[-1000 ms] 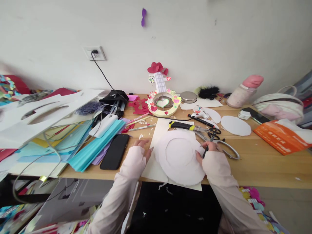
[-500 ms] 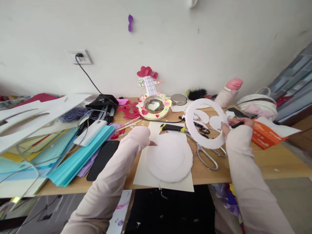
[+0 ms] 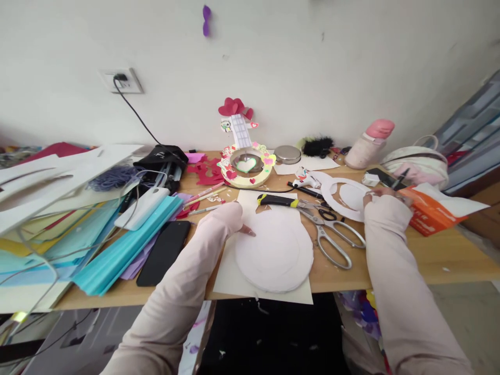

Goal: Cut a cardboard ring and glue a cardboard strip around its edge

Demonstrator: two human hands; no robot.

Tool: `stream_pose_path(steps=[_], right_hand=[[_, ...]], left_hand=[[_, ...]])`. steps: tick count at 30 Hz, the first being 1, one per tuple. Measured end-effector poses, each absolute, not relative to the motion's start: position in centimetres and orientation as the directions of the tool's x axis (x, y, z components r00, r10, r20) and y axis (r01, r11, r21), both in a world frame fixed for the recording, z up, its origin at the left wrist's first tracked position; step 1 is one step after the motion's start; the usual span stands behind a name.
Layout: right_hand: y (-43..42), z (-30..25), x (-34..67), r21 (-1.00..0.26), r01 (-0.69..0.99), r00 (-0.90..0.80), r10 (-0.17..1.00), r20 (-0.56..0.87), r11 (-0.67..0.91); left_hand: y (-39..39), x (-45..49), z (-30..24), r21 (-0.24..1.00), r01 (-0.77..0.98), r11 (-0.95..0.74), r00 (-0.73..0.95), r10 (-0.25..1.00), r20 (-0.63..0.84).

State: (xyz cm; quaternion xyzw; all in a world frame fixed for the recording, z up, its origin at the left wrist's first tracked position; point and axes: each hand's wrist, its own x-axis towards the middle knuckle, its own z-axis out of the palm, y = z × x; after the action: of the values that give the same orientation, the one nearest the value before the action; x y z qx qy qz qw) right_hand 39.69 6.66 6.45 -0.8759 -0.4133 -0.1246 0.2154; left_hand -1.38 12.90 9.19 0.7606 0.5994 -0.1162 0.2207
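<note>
A round white foam disc (image 3: 275, 252) with a scored inner circle lies on a cream sheet (image 3: 234, 278) at the desk's front edge. My left hand (image 3: 246, 229) is mostly inside its sleeve; the fingertips that show rest flat at the disc's left rim. Off to the right, a white foam ring (image 3: 331, 195) lies flat on the desk around a smaller white oval (image 3: 351, 197). My right hand (image 3: 380, 194) sits at the ring's right side, closed round a black pen (image 3: 400, 178).
Large steel scissors (image 3: 332, 239), a yellow-black utility knife (image 3: 277, 200) and a glue gun (image 3: 307, 181) lie between the disc and the ring. A black phone (image 3: 164, 252) and teal paper (image 3: 125, 245) are at left. An orange packet (image 3: 425, 213) is at right, a heart-decorated ring craft (image 3: 246, 169) behind.
My right hand lifted the cut-out ring off the disc, carried it up and to the right, and it now lies flat around the white oval. The left hand stayed at the disc.
</note>
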Motion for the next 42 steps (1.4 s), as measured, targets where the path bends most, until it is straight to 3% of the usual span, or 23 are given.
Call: stream_pose_path(steps=[3, 8, 12, 18, 24, 27, 30, 34, 36, 42], right_hand=[[7.4, 7.5, 37.9, -0.252, 0.765, 0.643, 0.722, 0.255, -0.592], [8.5, 8.9, 35.8, -0.46, 0.819, 0.52, 0.781, 0.345, -0.342], [11.5, 8.6, 32.9, -0.537, 0.814, 0.384, 0.898, 0.216, -0.22], [13.0, 7.6, 30.8, -0.548, 0.821, 0.35, 0.901, 0.258, -0.162], [6.3, 4.3, 33.0, -0.645, 0.755, 0.27, 0.953, 0.14, -0.119], [2.6, 2.5, 33.9, -0.672, 0.736, 0.342, 0.901, 0.266, -0.081], [1.2, 2.5, 34.5, -0.616, 0.782, 0.356, 0.883, 0.306, -0.101], [4.0, 5.1, 33.2, -0.478, 0.876, 0.221, 0.938, 0.269, -0.069], [6.9, 6.6, 31.5, -0.377, 0.924, 0.115, 0.985, 0.127, -0.059], [14.3, 7.6, 26.0, -0.267, 0.964, -0.022, 0.999, -0.036, 0.012]], left_hand=[[13.5, -2.2, 8.2, 0.297, 0.938, -0.18, 0.307, 0.83, -0.466], [14.3, -3.2, 6.9, 0.56, 0.816, -0.143, 0.458, 0.751, -0.475], [14.7, -3.2, 6.6, 0.687, 0.725, -0.053, 0.502, 0.723, -0.475], [14.5, -3.6, 6.5, 0.731, 0.675, 0.102, 0.461, 0.714, -0.526], [14.3, -3.7, 7.0, 0.728, 0.668, 0.157, 0.463, 0.679, -0.57], [14.5, -3.3, 6.8, 0.715, 0.675, 0.181, 0.414, 0.71, -0.57], [14.5, -2.9, 6.6, 0.705, 0.671, 0.23, 0.35, 0.739, -0.575], [14.2, -2.6, 6.7, 0.697, 0.665, 0.268, 0.31, 0.75, -0.584], [14.0, -2.6, 6.8, 0.705, 0.653, 0.277, 0.312, 0.75, -0.583], [13.7, -2.6, 7.3, 0.72, 0.623, 0.306, 0.318, 0.742, -0.59]])
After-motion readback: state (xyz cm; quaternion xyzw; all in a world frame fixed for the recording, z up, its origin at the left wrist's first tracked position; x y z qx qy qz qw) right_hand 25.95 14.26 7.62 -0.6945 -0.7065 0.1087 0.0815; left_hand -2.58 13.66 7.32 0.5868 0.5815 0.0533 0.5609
